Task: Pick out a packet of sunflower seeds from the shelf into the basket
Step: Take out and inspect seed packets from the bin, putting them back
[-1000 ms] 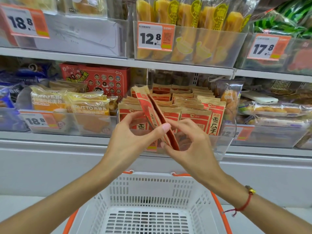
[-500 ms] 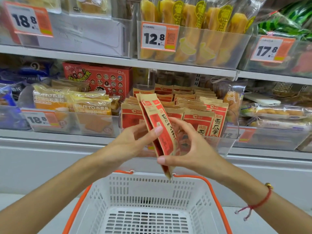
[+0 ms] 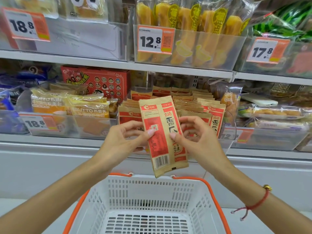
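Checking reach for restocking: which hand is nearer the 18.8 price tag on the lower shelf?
Left. The left hand is right of the lower 18.8 price tag; the right hand lies farther right, beyond the held packet.

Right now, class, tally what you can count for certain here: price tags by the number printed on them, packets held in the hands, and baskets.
Price tags reading 18.8: 2
Price tag reading 12.8: 1
Price tag reading 17.8: 1
Held packet: 1
Basket: 1
Total: 6
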Demonstrator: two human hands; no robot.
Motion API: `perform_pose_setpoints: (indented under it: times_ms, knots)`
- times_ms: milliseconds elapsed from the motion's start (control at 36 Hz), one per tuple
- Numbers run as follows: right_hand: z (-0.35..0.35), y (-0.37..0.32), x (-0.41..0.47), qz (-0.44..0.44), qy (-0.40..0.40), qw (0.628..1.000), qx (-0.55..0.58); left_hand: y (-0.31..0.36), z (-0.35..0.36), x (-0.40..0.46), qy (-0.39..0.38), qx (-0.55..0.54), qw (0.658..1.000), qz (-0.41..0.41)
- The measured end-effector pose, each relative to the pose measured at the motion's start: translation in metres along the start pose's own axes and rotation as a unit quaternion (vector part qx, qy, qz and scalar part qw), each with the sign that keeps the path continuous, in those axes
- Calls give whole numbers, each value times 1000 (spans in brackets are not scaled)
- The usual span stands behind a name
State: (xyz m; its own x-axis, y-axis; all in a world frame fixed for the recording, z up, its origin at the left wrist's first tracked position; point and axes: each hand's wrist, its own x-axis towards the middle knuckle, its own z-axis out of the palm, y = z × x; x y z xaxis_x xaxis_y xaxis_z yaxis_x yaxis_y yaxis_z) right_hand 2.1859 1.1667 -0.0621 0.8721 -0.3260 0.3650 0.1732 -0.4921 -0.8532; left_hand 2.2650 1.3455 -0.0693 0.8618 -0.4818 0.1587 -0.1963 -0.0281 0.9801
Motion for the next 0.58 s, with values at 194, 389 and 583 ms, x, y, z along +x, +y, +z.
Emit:
perform_pose_setpoints:
  times_ms: [194, 389, 583]
  knots:
    - [-8, 0, 3, 20, 21, 997, 75, -3, 5, -1, -35, 47, 998, 23]
    - [-9, 2, 1, 1, 59, 996, 72, -8, 8, 1, -47, 40, 998, 21]
    - [-6, 4, 2, -22, 81, 995, 53, -14, 4, 3, -41, 32, 999, -9]
